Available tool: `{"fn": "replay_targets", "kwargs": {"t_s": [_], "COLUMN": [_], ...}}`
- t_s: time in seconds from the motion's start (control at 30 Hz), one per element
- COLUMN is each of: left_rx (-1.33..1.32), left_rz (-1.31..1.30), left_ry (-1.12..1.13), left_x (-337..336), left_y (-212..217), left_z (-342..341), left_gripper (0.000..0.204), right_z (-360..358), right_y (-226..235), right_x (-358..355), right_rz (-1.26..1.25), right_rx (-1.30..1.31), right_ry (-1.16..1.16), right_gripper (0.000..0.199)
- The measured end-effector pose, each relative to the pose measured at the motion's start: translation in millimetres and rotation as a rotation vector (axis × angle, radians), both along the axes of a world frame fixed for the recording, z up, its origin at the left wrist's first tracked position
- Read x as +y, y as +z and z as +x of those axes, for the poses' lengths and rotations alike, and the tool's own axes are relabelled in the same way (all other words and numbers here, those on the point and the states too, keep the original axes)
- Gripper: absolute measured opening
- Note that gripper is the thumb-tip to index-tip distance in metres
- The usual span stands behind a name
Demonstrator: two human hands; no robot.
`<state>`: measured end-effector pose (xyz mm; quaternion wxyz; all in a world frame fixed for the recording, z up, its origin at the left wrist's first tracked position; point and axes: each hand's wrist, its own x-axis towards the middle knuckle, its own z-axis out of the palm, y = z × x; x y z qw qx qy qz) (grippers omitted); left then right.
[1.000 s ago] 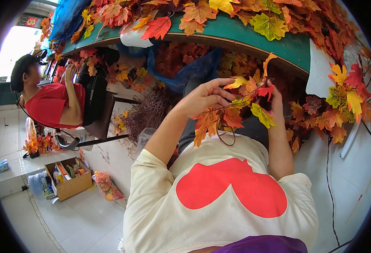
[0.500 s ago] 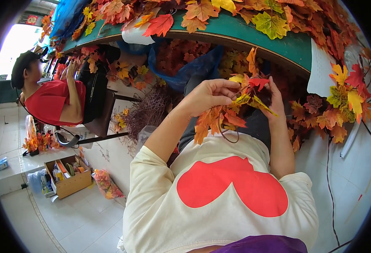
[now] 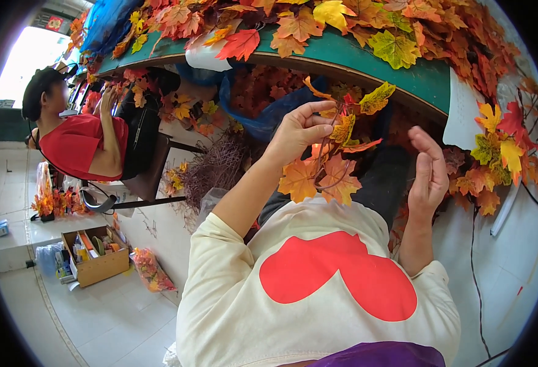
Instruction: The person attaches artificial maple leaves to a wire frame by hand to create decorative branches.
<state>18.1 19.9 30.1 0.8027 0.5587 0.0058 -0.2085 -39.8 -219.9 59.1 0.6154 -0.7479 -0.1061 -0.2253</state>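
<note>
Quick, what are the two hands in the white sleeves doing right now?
Left hand: closed, pinching a leaf sprig.
Right hand: open, apart from the sprig, nothing seen in it.

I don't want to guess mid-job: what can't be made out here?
All in the head view:
Gripped stem of the leaf spray: covered by the left hand.
Part of the blue bag: behind that hand.
Green table's far side: cut off by the picture's top edge.
White sheet's marks: too small.
</note>
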Motion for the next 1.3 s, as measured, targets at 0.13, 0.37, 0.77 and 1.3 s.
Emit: {"fn": "replay_targets", "kwargs": {"t_s": [0.13,0.37,0.77,1.3], "left_rx": [-0.060,-0.106,-0.046,-0.884], "left_rz": [0.005,0.011,-0.129,0.933], "left_ry": [-0.046,-0.066,-0.178,-0.186], "left_x": [-13,-13,-26,-16], "left_y": [8,6,-8,56], "left_z": [1,5,16,-18], "left_gripper": [0.044,0.045,0.046,0.083], "right_z": [14,33,48,54], "right_y": [15,-9,-40,-33], "right_x": [32,41,28,33], "right_rz": [-0.130,-0.292,0.095,0.371], "right_rx": [0.036,0.211,0.488,0.640], "right_ry": [0.383,0.299,0.548,0.402], "right_gripper": [0.016,0.012,0.019,0.010]}}
